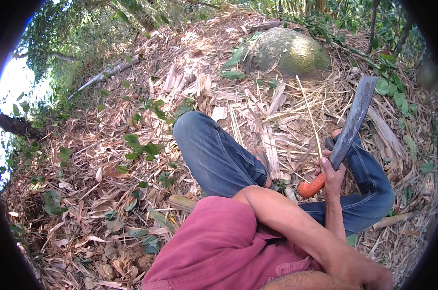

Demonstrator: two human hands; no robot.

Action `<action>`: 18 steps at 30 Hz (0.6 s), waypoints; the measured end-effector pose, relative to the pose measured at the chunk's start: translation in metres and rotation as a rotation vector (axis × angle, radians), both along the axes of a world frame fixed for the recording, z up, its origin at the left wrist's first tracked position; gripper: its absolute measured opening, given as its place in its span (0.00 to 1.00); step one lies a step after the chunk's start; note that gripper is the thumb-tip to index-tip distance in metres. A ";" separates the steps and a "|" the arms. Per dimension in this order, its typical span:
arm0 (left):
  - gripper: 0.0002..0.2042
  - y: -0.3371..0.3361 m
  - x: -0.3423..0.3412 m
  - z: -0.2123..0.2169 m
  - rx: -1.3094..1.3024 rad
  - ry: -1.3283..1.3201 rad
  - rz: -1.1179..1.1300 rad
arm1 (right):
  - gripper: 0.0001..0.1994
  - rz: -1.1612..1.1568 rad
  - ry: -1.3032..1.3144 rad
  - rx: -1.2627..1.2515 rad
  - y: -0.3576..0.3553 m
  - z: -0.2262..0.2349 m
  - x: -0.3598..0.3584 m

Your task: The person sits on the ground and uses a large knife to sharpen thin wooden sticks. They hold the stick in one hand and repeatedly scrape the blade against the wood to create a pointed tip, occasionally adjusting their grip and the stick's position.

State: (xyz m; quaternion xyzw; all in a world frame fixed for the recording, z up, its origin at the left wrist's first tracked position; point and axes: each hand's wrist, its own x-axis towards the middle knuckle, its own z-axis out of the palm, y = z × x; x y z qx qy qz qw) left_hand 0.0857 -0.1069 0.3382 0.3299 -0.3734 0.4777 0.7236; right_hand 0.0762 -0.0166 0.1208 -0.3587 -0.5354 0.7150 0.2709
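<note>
My right hand [333,175] is closed around the orange handle [310,187] of a long grey machete [354,116]. The blade points up and away to the right, above my right knee. A thin pale bamboo strip [310,118] runs up from beside this hand; I cannot tell whether the fingers hold it. My right arm bends out from a red shirt [219,246]. I sit on the ground with both legs in blue jeans [207,150] folded. My left hand is out of the picture.
Split bamboo pieces and dry husks [272,111] lie between my legs and all over the slope. A mossy round boulder [289,50] sits at the top. Green saplings [144,147] grow at the left, and a fallen branch [108,72] lies further up.
</note>
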 end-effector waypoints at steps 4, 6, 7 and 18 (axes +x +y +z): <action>0.23 -0.005 -0.022 -0.008 -0.023 0.101 0.221 | 0.10 -0.002 -0.012 0.027 -0.002 0.003 -0.001; 0.17 0.003 -0.046 -0.022 0.019 0.267 0.497 | 0.10 0.000 -0.017 0.050 0.001 0.006 -0.001; 0.11 0.003 -0.055 -0.027 0.023 0.344 0.676 | 0.10 -0.015 -0.027 0.057 0.001 0.009 0.002; 0.18 0.000 -0.262 -0.099 0.189 2.139 2.103 | 0.13 0.361 -0.071 0.070 0.068 0.058 0.035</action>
